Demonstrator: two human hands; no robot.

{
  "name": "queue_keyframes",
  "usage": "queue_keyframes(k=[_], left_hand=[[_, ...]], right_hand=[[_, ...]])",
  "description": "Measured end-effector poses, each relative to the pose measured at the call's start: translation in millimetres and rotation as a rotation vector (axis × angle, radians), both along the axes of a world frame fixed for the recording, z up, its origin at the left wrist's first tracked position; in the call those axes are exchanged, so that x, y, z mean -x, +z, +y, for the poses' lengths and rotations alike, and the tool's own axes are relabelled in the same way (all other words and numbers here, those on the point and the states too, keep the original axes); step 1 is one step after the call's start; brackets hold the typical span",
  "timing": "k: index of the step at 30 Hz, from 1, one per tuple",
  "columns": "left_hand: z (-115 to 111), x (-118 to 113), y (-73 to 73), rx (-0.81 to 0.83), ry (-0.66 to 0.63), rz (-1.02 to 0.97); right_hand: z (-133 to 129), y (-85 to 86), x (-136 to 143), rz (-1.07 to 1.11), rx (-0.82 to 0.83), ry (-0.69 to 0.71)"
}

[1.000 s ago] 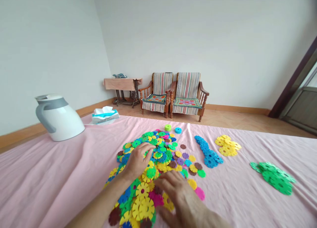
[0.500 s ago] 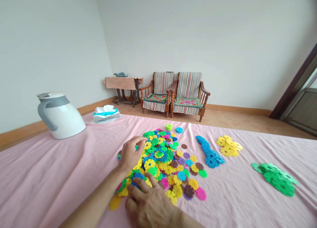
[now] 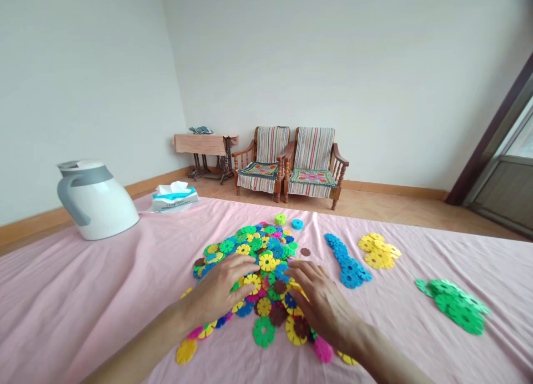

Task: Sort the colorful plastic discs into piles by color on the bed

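Observation:
A loose heap of notched, flower-shaped plastic discs [image 3: 266, 262] in yellow, green, blue, brown, pink and purple lies on the pink cloth. My left hand [image 3: 225, 281] rests on the heap's left side, fingers stretched out toward the middle. Opposite it, my right hand [image 3: 318, 295] lies open over the right side and covers some discs. Neither hand shows a disc gripped in it. Between the wrists, a green disc [image 3: 264, 332] lies flat at the near edge of the heap. A pink disc [image 3: 323, 350] sits beside my right wrist.
Right of the heap lie overlapping blue discs [image 3: 347, 262], yellow discs [image 3: 378, 252] and green discs [image 3: 456, 305]. Small lime [image 3: 280, 219] and blue [image 3: 297, 224] stacks stand behind it. A white jug [image 3: 102, 206] and a tissue box [image 3: 175, 196] are at left.
My right hand has moved from the near edge to the heap's right side, and stray discs there now lie closer in. My left hand has come slightly nearer, its fingers now extended.

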State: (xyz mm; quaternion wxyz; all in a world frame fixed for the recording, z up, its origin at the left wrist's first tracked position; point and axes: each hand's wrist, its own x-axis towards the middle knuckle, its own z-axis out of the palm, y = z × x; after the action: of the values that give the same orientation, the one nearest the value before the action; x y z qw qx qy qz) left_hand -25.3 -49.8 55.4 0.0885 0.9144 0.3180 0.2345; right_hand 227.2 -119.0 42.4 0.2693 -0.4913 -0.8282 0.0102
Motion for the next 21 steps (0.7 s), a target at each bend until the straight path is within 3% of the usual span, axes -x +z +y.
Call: queue_keyframes(k=[5,8,11,21], left_hand=[[-23,68,6.4,-0.004,-0.069,0.207],[-24,86,-0.1,0.003,-0.062,0.287],[-18,74,-10.6,-0.009,-0.086,0.275],[17,-12,-25.4,-0.067,-0.186,0.295]], right_hand=[[-35,-23.1,-36,0.0,0.002,-0.035],[-43,-36.7,-41,-0.079,0.06,0.022],[-40,-41.0,-34,-0.093,0.114,0.017],[-16,-25.7,-14,0.065,0.11,-0.16]])
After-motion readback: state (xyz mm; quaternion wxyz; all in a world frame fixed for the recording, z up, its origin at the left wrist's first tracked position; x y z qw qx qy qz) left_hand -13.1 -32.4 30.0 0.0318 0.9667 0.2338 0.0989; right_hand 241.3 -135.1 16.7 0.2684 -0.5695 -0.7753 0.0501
